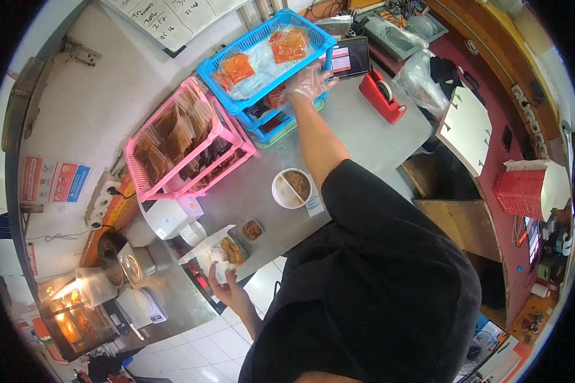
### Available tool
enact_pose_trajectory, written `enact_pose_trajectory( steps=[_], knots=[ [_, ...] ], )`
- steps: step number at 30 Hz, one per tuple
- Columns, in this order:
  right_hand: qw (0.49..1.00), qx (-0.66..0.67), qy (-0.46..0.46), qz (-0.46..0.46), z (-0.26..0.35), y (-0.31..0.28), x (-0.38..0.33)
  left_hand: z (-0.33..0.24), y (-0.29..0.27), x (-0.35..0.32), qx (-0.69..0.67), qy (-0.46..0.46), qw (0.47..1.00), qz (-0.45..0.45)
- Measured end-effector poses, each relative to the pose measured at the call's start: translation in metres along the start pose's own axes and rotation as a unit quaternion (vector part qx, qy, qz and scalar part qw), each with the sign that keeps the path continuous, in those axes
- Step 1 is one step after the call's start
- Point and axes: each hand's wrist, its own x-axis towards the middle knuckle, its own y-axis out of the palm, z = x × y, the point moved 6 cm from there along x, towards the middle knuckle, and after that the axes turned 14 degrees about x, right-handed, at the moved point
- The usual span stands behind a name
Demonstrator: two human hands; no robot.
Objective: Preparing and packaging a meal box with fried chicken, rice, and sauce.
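Observation:
My right hand (pixel 308 84), in a clear plastic glove, reaches against the near side of the stacked blue baskets (pixel 269 89). Its fingers look stretched out, partly hidden under the top tier. Flat sachets of orange-red sauce (pixel 289 46) lie in that tier, with darker sachets below. Low on the left, the fingers of my left hand (pixel 232 292) close around a small white packet (pixel 222 272) at the edge of an opened white paper food box (pixel 206 250). Inside the box is fried-looking food (pixel 231 251). A small clear tub of brown crumbly food (pixel 252 230) stands beside it.
A white bowl (pixel 278 190) of brown food with a stick-like utensil stands mid-counter. Pink stacked baskets (pixel 172 143) hold brown sachets. A red tape dispenser (pixel 382 97), a tablet (pixel 350 59), a white machine (pixel 172 217) and a lit food warmer (pixel 76 319) stand around.

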Motion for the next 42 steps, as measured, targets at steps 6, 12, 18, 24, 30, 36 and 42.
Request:
enact_pose_trajectory(
  steps=[6,12,18,24,30,36,42],
  knots=[
    [0.971,0.151,0.183,-0.019,-0.023,-0.002,0.007,0.003,-0.006,-0.001,-0.009,0.003,1.000,-0.026],
    [0.726,0.657,0.177,0.102,-0.083,0.009,0.009,0.011,-0.002,-0.003,-0.017,-0.004,1.000,-0.018],
    [0.579,0.747,0.258,0.202,-0.077,-0.099,-0.045,0.006,0.009,0.012,0.003,0.026,0.999,0.020],
    [0.496,0.773,0.245,0.311,-0.047,-0.189,-0.084,-0.008,0.032,0.017,-0.009,0.050,0.996,0.068],
    [0.538,0.729,0.193,0.376,-0.005,-0.234,-0.117,-0.028,0.048,0.012,-0.032,0.060,0.994,0.085],
    [0.557,0.688,0.149,0.440,0.058,-0.248,-0.155,0.009,0.007,0.000,-0.008,0.021,0.999,0.049],
    [0.507,0.698,0.163,0.478,0.100,-0.270,-0.220,0.102,-0.033,-0.041,0.040,-0.024,0.997,0.059]
  ],
)
